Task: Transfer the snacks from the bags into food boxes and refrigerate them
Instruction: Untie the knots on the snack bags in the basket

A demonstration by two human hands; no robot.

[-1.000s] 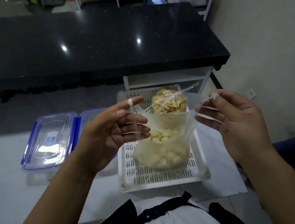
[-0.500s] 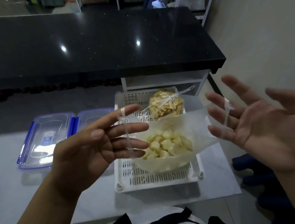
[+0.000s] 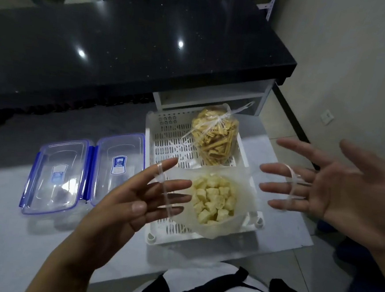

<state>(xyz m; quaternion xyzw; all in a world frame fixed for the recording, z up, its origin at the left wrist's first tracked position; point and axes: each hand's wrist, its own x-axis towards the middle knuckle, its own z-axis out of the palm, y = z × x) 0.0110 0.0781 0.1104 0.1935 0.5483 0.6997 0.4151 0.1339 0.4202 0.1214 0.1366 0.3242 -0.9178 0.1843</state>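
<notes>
A person looked down at a pale table with both hands raised over it, palms turned inward and fingers spread wide and straight. The left hand had a thin clear plastic strip, the bag's handle, looped around its index finger and trailing down across the other fingers. The right hand had a similar clear strip draped over its middle fingers. Neither hand curled around anything.

Between the hands, an open clear bag sat in the near part of a white slotted tray, its mouth stretched wide. Inside it lay pale yellow snack cubes. Behind it, in the far part of the same tray, stood a second clear bag, knotted shut at the top and filled with golden snack sticks.

To the left of the tray, 2 clear food boxes with blue clips lay side by side on the table. The nearer-left box and the box beside the tray both had lids on, and the second carried a blue label. A black glossy counter ran across the back of the scene, well apart from the tray. A beige wall rose on the right.
</notes>
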